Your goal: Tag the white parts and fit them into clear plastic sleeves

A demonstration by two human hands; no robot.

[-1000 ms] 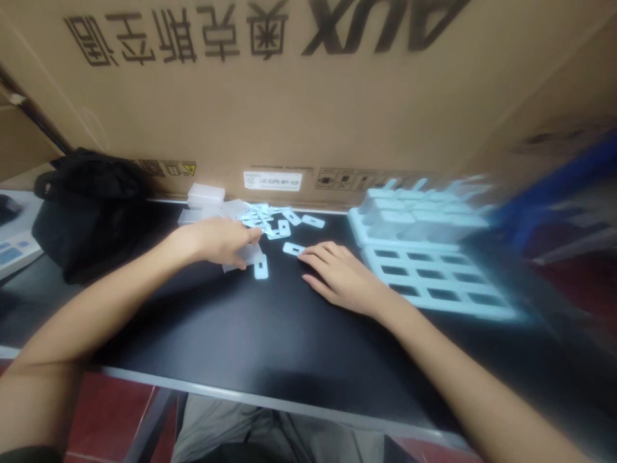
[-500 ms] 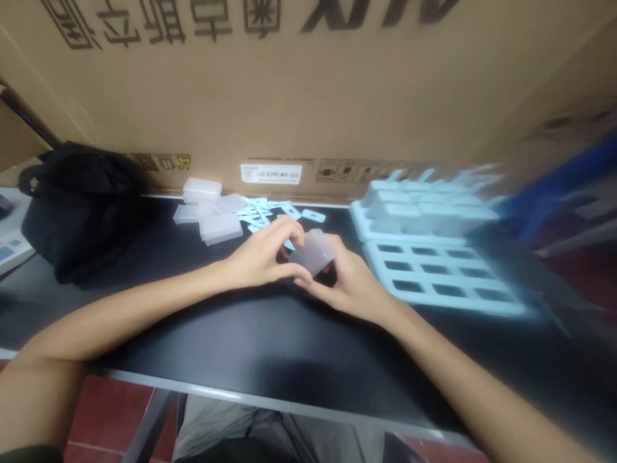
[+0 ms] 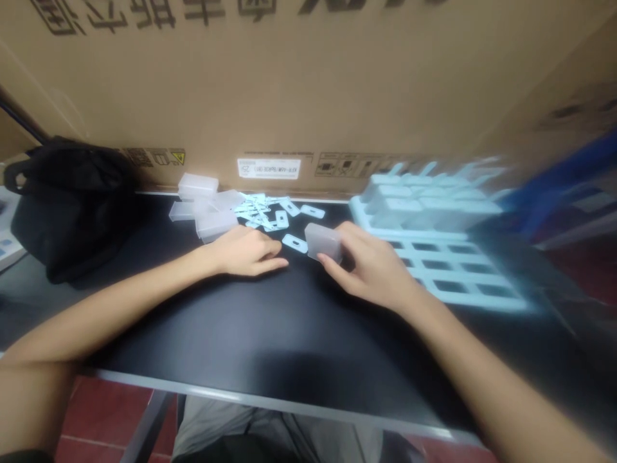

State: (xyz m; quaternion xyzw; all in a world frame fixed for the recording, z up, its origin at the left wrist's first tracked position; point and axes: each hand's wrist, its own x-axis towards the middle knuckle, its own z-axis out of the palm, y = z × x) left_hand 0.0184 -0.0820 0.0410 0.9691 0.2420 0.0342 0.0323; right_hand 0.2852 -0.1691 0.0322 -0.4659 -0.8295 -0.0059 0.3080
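Observation:
My right hand (image 3: 373, 267) grips a small translucent plastic case (image 3: 322, 241) between thumb and fingers, just above the black table (image 3: 270, 328). My left hand (image 3: 245, 251) rests on the table with its fingers curled loosely, fingertips pointing at a flat pale-blue card insert (image 3: 294, 242) that lies between the two hands. Behind the left hand lies a heap of several such inserts (image 3: 263, 212) and a few more translucent cases (image 3: 205, 206).
A pale-blue moulded tray (image 3: 463, 296) with rectangular pockets lies at the right, its far rows filled with cases. A black bag (image 3: 67, 206) sits at the left. A large cardboard box (image 3: 308, 90) stands along the table's back edge.
The two hands held the case together half a second ago. The left hand has let go and dropped to the table; the right hand has carried the case a little to the right.

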